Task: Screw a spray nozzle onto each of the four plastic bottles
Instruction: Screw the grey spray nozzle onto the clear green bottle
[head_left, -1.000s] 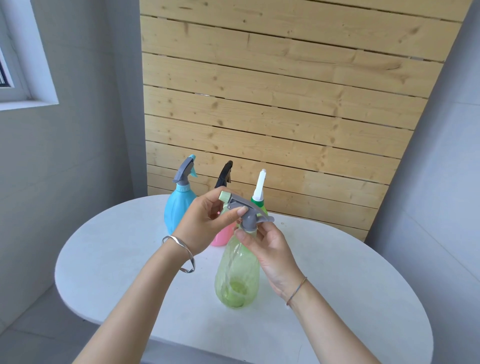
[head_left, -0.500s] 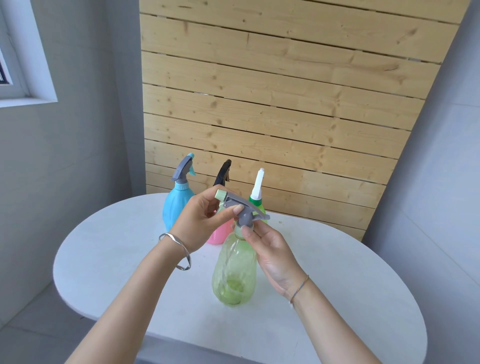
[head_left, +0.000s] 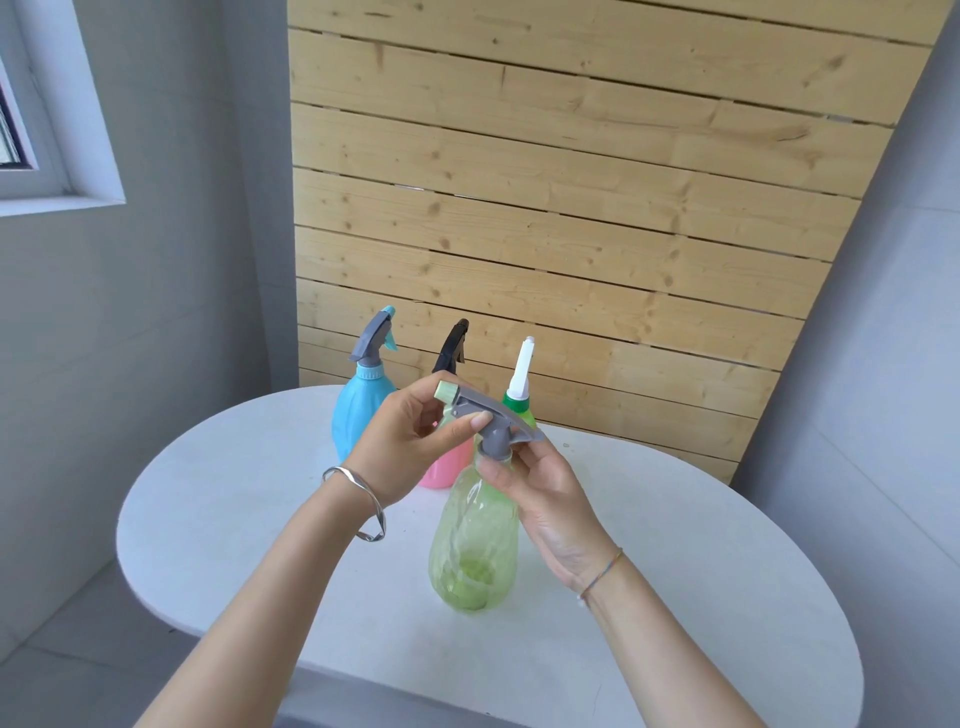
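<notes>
Pale wooden slats (head_left: 571, 208) fill the back wall, grey walls stand on either side, and a window frame (head_left: 31, 104) shows at the upper left. Below them is a white round table (head_left: 727, 571).

Head view: the pale green bottle (head_left: 475, 551) stands upright on the table, directly under both sets of fingers. The grey spray nozzle (head_left: 493, 421) sits on the bottle's neck, its head tilted, with its pale green tip up toward the left fingers. Whether the thread has caught cannot be told.

The left hand (head_left: 410, 447) has its thumb and fingers curled narrowly around the front end of the nozzle, pinching it near the tip. The right hand (head_left: 545, 493) comes in from the other side. Its thumb lies on the bottle's neck just under the nozzle's grey collar, and its fingers curl behind, so the neck is pinched between them.

Just beyond the left fingers stand a blue bottle (head_left: 358, 410) with a grey nozzle and a pink bottle (head_left: 449, 467) with a black nozzle (head_left: 452, 345); the left hand hides much of the pink one. Just beyond the right fingertips stands a green bottle (head_left: 519, 405) with a white cone nozzle (head_left: 522, 364). All three are upright.

A silver bangle (head_left: 363, 499) hangs on the left wrist, and a thin coloured string bracelet (head_left: 602, 571) on the right.
</notes>
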